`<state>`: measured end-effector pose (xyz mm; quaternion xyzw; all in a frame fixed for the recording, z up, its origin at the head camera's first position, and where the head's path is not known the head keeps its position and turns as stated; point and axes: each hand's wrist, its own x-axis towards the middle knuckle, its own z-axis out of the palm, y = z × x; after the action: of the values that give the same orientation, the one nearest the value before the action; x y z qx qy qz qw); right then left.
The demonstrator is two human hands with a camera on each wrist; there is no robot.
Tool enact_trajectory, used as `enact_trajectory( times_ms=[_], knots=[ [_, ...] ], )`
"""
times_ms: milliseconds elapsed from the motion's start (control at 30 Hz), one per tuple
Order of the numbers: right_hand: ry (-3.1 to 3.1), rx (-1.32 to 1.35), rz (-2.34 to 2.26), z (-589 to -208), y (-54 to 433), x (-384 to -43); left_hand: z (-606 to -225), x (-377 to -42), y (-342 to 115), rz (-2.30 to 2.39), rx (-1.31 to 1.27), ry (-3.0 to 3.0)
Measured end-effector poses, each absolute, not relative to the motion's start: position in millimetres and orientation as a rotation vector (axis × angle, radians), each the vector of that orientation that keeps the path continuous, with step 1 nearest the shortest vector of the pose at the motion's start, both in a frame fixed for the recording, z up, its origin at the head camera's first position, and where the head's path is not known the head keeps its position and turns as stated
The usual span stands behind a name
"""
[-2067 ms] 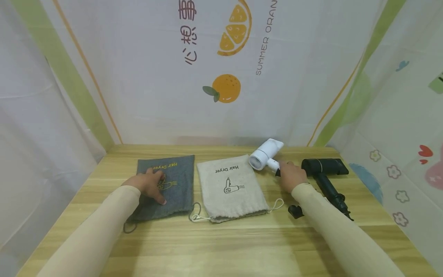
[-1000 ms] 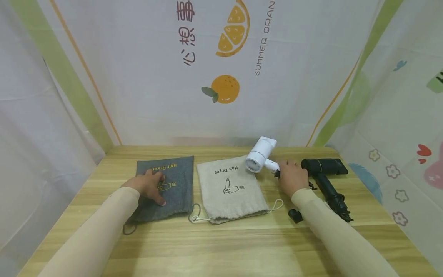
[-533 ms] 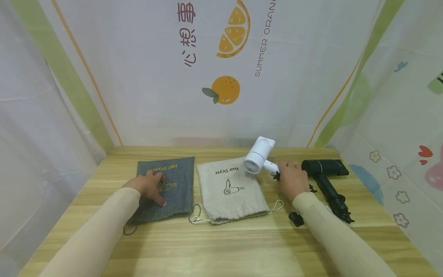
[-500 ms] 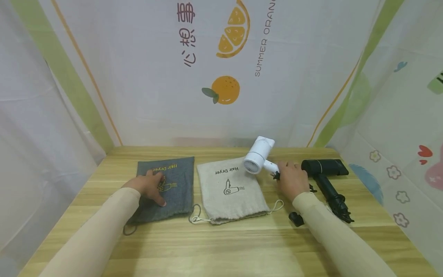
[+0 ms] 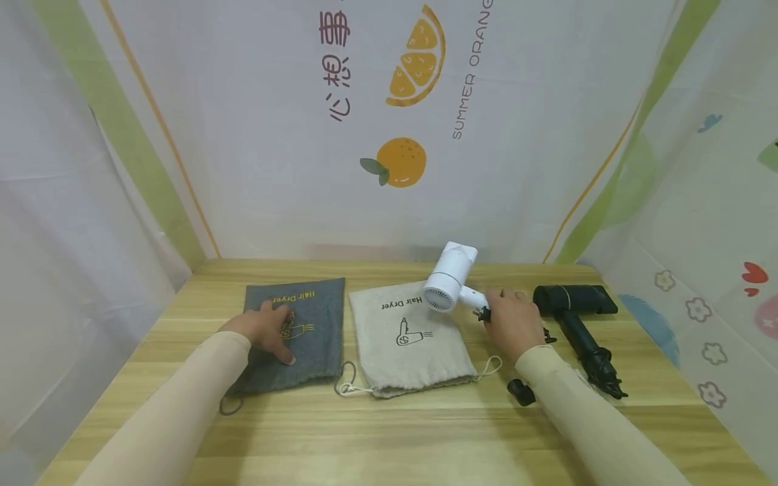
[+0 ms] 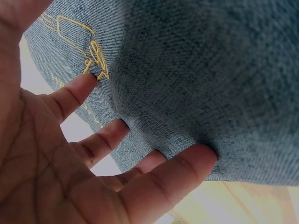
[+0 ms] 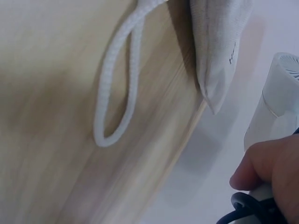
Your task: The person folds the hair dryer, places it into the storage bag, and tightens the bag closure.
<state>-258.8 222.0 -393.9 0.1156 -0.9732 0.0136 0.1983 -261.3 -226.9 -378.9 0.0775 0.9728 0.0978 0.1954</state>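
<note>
White curtains [image 5: 273, 169] surround your wooden table [image 5: 365, 439], and your right hand [image 5: 515, 324] is curled round the white dryer's [image 5: 448, 278] handle, near the beige bag [image 5: 419, 370]! Best grip it snugly, cord [image 7: 252, 206] gathered clear of that drawstring [image 7: 103, 100]. Your left hand [image 5: 261, 331] presses spread fingers on the grey bag [image 5: 321, 344]. Two bags; two dryers, one white, one black [image 5: 577, 300].

Printed curtains [image 5: 273, 169] behind and beside a wooden tabletop [image 5: 340, 439] suggest a booth.

White hair dryer [image 5: 450, 277], tilted, gray bag [image 5: 319, 349]
</note>
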Motion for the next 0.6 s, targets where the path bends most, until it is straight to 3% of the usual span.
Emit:
enact_trajectory(
  times_ms=[600],
  knots=[
    [-2.687, 0.393, 0.055, -387.4, 217.2, -250.0, -382.2, -261.2, -227.2, 0.291, 0.198, 2.722]
  ],
)
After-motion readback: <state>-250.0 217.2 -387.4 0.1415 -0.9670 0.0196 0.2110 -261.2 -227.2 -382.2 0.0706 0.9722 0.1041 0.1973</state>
